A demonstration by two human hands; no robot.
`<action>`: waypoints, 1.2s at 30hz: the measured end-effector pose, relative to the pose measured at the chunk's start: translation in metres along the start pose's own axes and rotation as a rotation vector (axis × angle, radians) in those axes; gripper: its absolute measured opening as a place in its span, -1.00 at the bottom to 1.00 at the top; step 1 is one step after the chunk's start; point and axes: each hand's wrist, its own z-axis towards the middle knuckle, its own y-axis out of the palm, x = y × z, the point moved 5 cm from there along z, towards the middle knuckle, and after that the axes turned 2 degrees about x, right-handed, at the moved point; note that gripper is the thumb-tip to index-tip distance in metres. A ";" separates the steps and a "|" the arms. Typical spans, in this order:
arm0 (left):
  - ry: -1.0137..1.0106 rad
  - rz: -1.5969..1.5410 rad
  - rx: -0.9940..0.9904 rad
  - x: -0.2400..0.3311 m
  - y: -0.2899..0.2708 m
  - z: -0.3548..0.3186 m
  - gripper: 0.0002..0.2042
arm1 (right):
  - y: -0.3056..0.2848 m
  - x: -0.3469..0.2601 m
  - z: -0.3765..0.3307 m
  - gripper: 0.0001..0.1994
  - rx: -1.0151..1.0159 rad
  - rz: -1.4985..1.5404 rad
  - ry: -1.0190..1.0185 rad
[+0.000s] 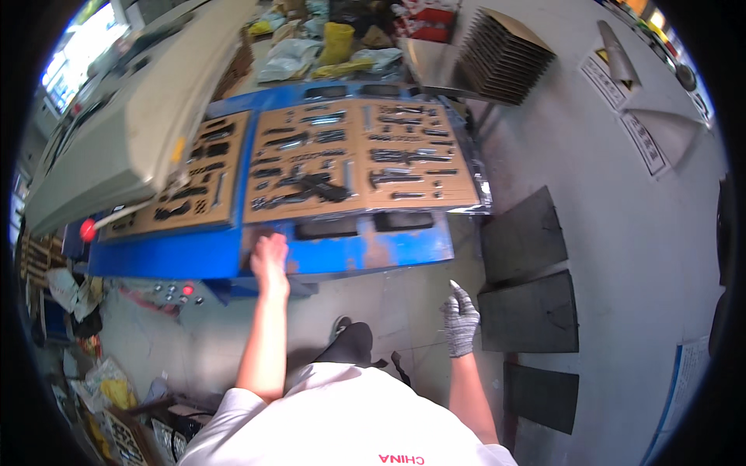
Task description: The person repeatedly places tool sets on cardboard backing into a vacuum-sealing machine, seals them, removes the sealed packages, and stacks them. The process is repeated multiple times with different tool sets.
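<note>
Bare left hand point(270, 255)'s over the blue desk point(179, 258) edge, center-left; gloved right hand point(460, 318)'s lower right; brown board point(460, 191) of dark bits up top.

Surface point(350, 252): blue, worn brown in patches along near edge. Floor point(408, 299) below near edge: pale grey, smooth, thin joint lines visible. Wall point(614, 256) beyond right edge: light grey, paper signs point(645, 144) attached, sheets partly curling; dark square panels point(528, 311) set against it, fixing unclear. Window point(85, 58) beyond far left corner: strong white light, outside view washed out.
</note>
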 end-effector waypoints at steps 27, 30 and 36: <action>0.326 0.263 0.898 -0.036 0.053 -0.076 -0.72 | 0.113 -0.080 0.580 -0.73 -0.862 0.001 0.062; 0.210 0.285 1.037 -0.066 0.121 -0.140 -0.74 | 0.215 -0.102 0.655 -0.78 -1.079 -0.092 0.035; 0.143 0.029 1.191 -0.136 0.291 -0.197 -0.65 | 0.460 -0.192 0.660 -0.75 -1.163 -0.585 -0.883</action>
